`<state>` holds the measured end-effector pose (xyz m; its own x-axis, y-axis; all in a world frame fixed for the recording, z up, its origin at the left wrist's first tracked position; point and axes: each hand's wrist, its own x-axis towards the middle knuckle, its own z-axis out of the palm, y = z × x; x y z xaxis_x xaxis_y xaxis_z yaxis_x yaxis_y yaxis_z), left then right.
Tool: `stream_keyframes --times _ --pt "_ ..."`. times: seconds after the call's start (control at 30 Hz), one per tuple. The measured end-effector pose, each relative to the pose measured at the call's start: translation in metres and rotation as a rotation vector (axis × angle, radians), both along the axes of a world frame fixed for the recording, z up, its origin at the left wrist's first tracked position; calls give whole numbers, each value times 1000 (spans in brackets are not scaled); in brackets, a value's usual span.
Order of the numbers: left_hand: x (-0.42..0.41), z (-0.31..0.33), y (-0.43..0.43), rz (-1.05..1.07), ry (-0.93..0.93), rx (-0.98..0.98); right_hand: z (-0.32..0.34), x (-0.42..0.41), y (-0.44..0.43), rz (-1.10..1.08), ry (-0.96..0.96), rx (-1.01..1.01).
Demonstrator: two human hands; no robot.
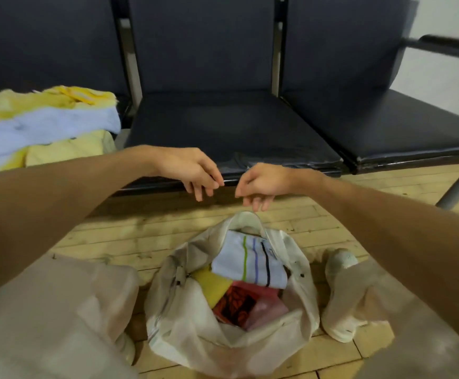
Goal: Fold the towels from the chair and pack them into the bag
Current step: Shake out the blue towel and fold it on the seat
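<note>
A whitish bag (192,332) stands open on the wooden floor between my legs. Inside lie a folded white towel with green, blue and dark stripes (250,262), a yellow towel (213,285), a red-and-black one (234,303) and a pink one (266,310). A pile of yellow and pale blue towels (39,127) rests on the left chair seat. My left hand (192,170) and my right hand (261,183) hover above the bag, in front of the middle seat's front edge, fingers loosely curled downward, holding nothing. The right fingertips hang just over the bag's handle (246,217).
A row of dark padded chairs (223,127) runs across the back, with a metal leg (458,187) at the right. My knees in light trousers (50,324) flank the bag. My foot in a white shoe (340,262) sits right of the bag.
</note>
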<state>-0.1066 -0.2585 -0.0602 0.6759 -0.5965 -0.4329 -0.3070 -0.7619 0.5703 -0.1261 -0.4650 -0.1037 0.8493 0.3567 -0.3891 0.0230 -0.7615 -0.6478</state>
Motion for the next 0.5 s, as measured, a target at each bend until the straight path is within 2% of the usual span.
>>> stream_keyframes --times 0.1,0.17,0.3,0.4,0.5 --pt "-3 21 30 66 39 -55 19 9 19 -53 -99 59" --pt "-1 28 52 147 -27 -99 27 20 36 -75 -189 89" --pt "11 12 100 458 -325 -233 37 51 87 -91 -322 146" --pt "19 -2 139 611 -599 -209 38 74 131 -54 -381 148" --pt "21 -4 179 757 -733 -159 32 91 172 -17 -400 147"
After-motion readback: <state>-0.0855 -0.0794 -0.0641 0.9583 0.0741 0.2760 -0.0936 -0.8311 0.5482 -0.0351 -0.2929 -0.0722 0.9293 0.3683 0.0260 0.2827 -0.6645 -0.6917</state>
